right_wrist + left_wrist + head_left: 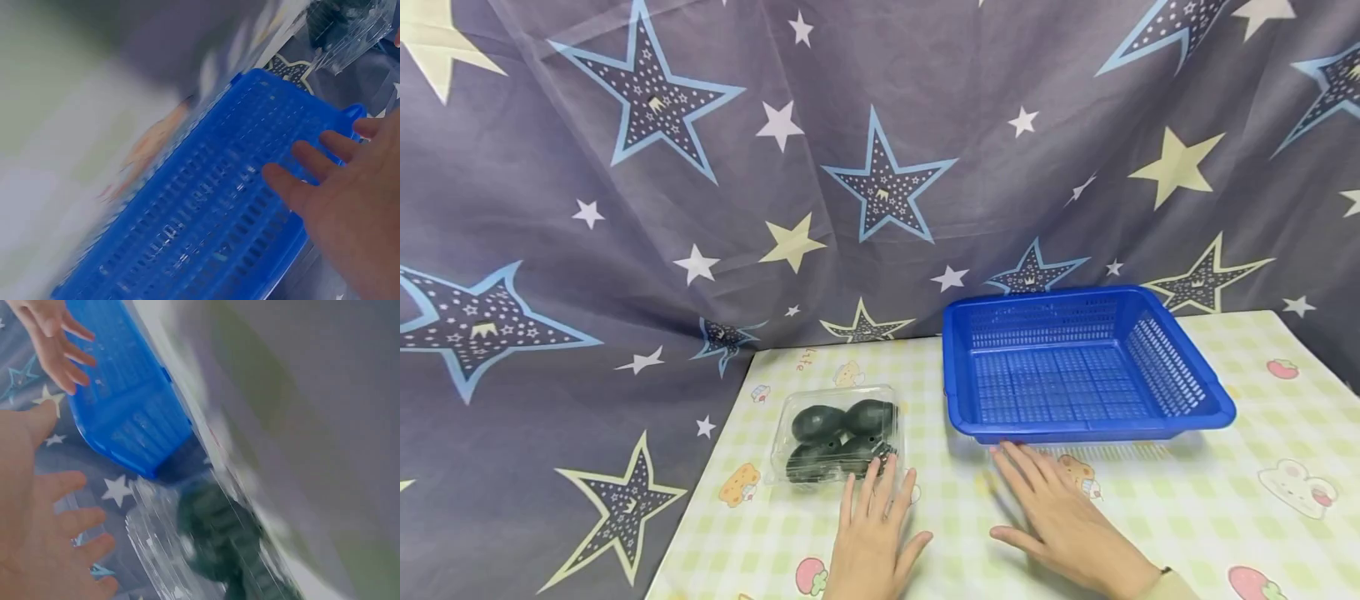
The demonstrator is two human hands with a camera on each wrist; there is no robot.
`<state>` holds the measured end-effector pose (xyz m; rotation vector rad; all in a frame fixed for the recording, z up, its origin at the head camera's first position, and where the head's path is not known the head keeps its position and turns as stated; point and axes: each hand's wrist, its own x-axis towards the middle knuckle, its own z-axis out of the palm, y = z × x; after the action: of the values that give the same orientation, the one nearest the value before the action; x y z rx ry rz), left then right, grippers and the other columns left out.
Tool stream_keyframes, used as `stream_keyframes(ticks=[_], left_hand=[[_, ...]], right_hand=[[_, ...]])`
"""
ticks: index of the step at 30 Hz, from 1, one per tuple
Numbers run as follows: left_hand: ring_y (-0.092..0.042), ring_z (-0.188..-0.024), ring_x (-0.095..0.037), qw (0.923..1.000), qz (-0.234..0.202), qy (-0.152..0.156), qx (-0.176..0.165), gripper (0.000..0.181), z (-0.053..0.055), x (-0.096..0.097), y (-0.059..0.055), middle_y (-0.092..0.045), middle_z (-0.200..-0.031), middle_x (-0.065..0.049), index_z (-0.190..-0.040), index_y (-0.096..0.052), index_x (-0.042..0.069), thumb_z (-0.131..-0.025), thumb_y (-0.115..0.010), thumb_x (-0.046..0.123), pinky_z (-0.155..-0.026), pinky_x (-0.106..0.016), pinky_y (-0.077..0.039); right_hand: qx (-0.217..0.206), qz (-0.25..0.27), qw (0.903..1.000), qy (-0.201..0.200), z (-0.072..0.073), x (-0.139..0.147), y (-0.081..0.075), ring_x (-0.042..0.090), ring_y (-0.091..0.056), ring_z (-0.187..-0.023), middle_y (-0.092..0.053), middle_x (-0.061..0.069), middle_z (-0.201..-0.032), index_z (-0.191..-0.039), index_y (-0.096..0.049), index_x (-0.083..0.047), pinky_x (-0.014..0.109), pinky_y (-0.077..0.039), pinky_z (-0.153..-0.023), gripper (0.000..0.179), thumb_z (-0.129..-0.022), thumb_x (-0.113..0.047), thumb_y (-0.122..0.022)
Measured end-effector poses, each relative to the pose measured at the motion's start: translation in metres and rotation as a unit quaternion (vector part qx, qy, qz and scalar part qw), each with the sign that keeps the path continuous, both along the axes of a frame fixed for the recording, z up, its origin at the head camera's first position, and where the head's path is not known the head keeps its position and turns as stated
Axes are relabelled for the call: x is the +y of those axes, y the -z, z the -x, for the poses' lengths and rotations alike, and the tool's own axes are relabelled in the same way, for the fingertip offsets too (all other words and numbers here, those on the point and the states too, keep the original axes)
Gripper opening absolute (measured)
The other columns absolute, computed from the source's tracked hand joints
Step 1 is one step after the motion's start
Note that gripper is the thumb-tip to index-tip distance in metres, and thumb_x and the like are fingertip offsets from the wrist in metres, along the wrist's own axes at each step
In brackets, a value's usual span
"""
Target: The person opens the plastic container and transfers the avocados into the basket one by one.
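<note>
A clear plastic clamshell box point(780, 442) holding several dark green avocados point(817, 423) stands on the left of the table. My left hand point(871, 533) is spread at the near right corner of this box, its fingertips overlapping the edge in the head view; whether they touch it I cannot tell. To the right is a blue plastic basket point(1078, 433) with perforated walls and nothing inside. Just in front of its near rim lies my right hand point(1060, 521), fingers extended and thumb apart, holding nothing. In the right wrist view the fingers point(312, 161) appear before the basket wall.
A checked tablecloth point(951, 533) with cartoon prints covers the table. Behind it and down its left side hangs a grey curtain point(820, 275) patterned with stars, close to the basket's far rim.
</note>
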<state>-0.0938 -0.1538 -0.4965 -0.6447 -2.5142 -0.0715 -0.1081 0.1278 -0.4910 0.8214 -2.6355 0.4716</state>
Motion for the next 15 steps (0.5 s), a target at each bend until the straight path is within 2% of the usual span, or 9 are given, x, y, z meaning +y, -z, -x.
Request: stream_keyframes(ticks=[2,6,8,11,15], left_hand=[[-0.037,-0.141,-0.032,1.0,-0.008,0.0,0.004,0.073,0.0,-0.005,-0.001,-0.041,-0.155,-0.012,-0.149,-0.046,0.016,-0.088,-0.064,0.052,-0.124,-0.041,0.007],[-0.038,-0.139,-0.031,0.9998,-0.015,-0.004,0.01,0.061,0.002,-0.017,-0.004,-0.044,-0.152,-0.013,-0.145,-0.049,0.015,-0.099,-0.044,0.055,-0.124,-0.037,0.006],[-0.039,-0.138,-0.031,0.9998,-0.017,-0.008,0.008,0.06,0.003,-0.023,-0.005,-0.044,-0.151,-0.013,-0.144,-0.05,0.015,-0.101,-0.038,0.055,-0.124,-0.036,0.004],[-0.04,-0.138,-0.03,0.9996,-0.023,-0.017,-0.002,0.058,0.004,-0.033,-0.007,-0.044,-0.151,-0.013,-0.144,-0.05,0.015,-0.098,-0.049,0.051,-0.124,-0.039,-0.006],[-0.04,-0.139,-0.03,0.9988,-0.038,-0.027,-0.017,0.063,0.008,-0.049,-0.009,-0.043,-0.152,-0.013,-0.146,-0.049,0.014,-0.092,-0.062,0.043,-0.117,-0.047,-0.022]], right_hand=[[0.014,-0.005,0.9999,-0.005,0.002,-0.006,-0.001,0.034,-0.039,-0.14,-0.037,0.013,-0.157,-0.157,-0.029,-0.008,0.057,-0.037,-0.107,0.091,-0.089,-0.059,-0.062],[0.033,0.0,0.9992,-0.022,0.007,-0.019,-0.004,0.032,-0.041,-0.14,-0.037,0.011,-0.157,-0.157,-0.029,-0.008,0.052,-0.037,-0.109,0.091,-0.088,-0.057,-0.064],[0.034,0.004,0.999,-0.03,0.009,-0.026,-0.005,0.032,-0.042,-0.139,-0.037,0.011,-0.157,-0.157,-0.028,-0.009,0.051,-0.037,-0.11,0.09,-0.089,-0.055,-0.065],[0.034,0.009,0.9984,-0.044,0.013,-0.036,-0.006,0.032,-0.042,-0.139,-0.036,0.012,-0.157,-0.156,-0.029,-0.007,0.051,-0.037,-0.111,0.088,-0.089,-0.052,-0.066],[0.03,0.011,0.9972,-0.067,0.019,-0.052,-0.009,0.033,-0.04,-0.141,-0.037,0.016,-0.156,-0.154,-0.032,-0.004,0.05,-0.036,-0.113,0.086,-0.089,-0.049,-0.067]])
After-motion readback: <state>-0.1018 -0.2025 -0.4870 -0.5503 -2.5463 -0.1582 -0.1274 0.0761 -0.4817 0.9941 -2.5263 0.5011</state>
